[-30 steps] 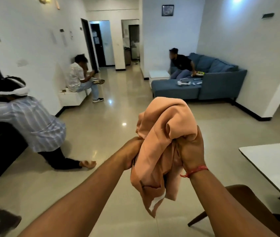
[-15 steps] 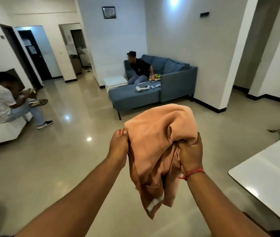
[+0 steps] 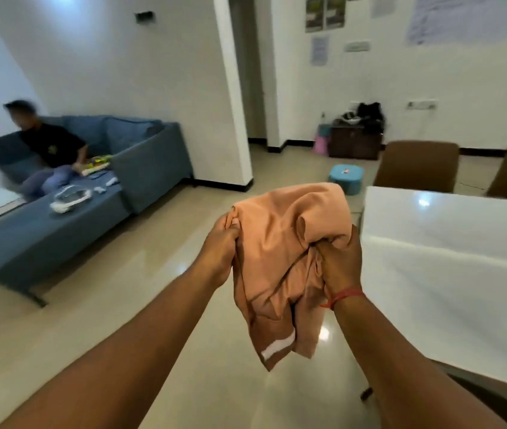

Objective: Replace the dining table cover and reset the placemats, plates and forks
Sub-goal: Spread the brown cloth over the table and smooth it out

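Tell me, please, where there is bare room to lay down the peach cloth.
The white table top is bare from its near-left corner beside the right hand back to the brown chairs. The peach cloth, bunched between both hands, hangs over open floor. Left hand side: floor bare up to the sofa.

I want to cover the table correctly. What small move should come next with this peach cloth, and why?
Probably carry the peach cloth to the right, over the white table, and begin to open it. The left hand and the right hand grip it bunched above the floor, beside the table's edge, and the visible tabletop is bare.
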